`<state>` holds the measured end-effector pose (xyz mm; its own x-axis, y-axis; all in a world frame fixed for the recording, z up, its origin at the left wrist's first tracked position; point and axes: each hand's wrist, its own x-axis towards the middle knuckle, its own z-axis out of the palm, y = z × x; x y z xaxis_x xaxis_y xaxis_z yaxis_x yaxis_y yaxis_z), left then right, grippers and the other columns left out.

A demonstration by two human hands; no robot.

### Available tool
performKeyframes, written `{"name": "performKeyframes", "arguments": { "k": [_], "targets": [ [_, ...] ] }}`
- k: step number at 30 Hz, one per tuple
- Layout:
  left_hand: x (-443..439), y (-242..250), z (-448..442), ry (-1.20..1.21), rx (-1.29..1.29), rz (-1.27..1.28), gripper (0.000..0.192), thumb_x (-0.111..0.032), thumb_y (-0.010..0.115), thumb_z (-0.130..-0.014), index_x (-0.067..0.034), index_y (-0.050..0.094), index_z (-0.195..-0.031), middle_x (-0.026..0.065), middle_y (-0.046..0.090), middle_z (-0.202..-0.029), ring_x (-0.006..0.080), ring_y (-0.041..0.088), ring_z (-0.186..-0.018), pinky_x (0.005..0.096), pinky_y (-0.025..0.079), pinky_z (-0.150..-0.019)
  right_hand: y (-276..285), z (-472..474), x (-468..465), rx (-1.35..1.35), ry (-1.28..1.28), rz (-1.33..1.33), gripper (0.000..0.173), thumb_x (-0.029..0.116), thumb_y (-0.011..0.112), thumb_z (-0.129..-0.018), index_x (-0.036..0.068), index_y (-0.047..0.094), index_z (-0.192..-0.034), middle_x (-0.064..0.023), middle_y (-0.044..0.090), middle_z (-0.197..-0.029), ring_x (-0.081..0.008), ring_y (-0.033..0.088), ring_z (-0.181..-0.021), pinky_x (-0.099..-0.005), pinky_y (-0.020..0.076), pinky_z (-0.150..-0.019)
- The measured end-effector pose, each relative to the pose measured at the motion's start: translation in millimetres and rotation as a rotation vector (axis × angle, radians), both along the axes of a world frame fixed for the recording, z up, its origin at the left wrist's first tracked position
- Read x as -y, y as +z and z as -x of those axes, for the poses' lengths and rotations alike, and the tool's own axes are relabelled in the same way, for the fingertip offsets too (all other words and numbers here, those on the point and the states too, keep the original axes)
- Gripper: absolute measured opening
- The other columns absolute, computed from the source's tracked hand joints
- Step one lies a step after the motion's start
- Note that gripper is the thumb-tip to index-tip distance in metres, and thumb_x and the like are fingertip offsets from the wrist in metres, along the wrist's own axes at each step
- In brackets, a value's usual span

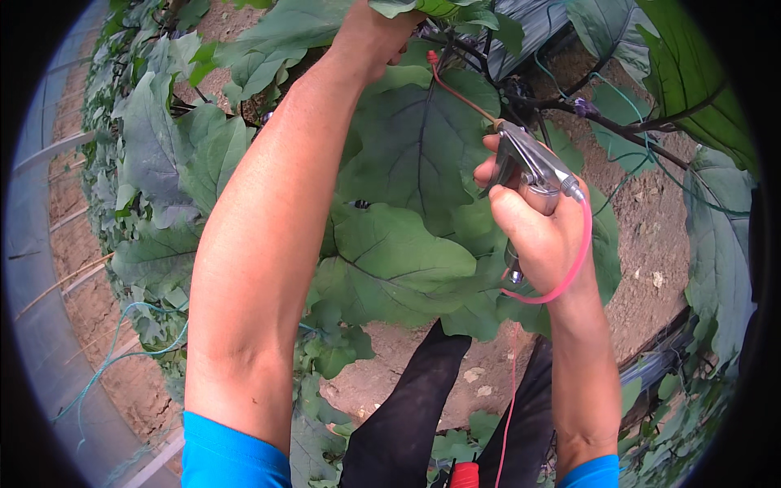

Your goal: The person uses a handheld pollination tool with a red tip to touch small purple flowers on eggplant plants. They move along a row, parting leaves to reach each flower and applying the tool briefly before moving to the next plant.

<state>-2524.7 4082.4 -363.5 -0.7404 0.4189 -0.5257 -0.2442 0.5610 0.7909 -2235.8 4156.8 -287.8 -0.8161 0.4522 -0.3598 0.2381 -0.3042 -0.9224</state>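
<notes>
In my right hand (543,213) is a metal trigger sprayer (534,161) with a thin copper-coloured nozzle tube (467,102) and a red tip (432,57). Pink tubing (583,244) curves from its rear end past my wrist, and a thin pink line hangs below. Up at the top edge, my left hand (372,36) is among eggplant leaves; its fingers are mostly hidden, so what it touches cannot be told. The nozzle tip lies just right of and below that hand, over a broad eggplant leaf (421,140).
Dark stems (616,128) with purple flowers (586,108) and green twine (647,146) stand at the upper right. More leafy plants (152,146) line the left, beside plastic sheeting (36,244). Below are bare soil, my legs (409,415) and a red object (465,474).
</notes>
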Motion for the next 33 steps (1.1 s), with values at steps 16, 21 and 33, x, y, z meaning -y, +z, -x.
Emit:
{"name": "performKeyframes", "arguments": {
  "k": [16,21,33],
  "targets": [
    [10,-30,16,0.058,0.288,-0.041,0.027,-0.036,0.062,-0.103,-0.012,0.066,-0.09,-0.0034,0.053,-0.068,0.0083,0.047,-0.055,0.0254,0.032,-0.046,-9,13,1,-0.03,-0.029,-0.026,0.029,0.008,0.068,-0.08,-0.004,0.066,-0.106,-0.0021,0.068,-0.084,-0.0061,0.06,-0.072,-0.0261,0.0505,-0.065],
    [12,-37,18,0.009,0.26,-0.094,0.025,-0.033,0.066,-0.101,-0.013,0.062,-0.086,-0.0014,0.052,-0.067,0.0115,0.049,-0.055,0.0282,0.033,-0.046,-14,14,6,-0.048,-0.047,-0.014,0.029,0.007,0.069,-0.08,-0.004,0.067,-0.106,-0.0019,0.069,-0.083,-0.0063,0.062,-0.073,-0.0259,0.0522,-0.067],
    [4,73,-77,-0.461,-0.851,0.568,0.032,-0.028,0.062,-0.1,0.003,0.067,-0.108,0.0131,0.069,-0.094,0.0264,0.066,-0.076,0.0378,0.052,-0.069,3,-74,13,-0.233,0.071,-0.343,0.054,-0.006,0.061,-0.076,-0.009,0.057,-0.13,-0.0162,0.069,-0.112,-0.0196,0.069,-0.096,-0.0319,0.0567,-0.086]
  ]
}}
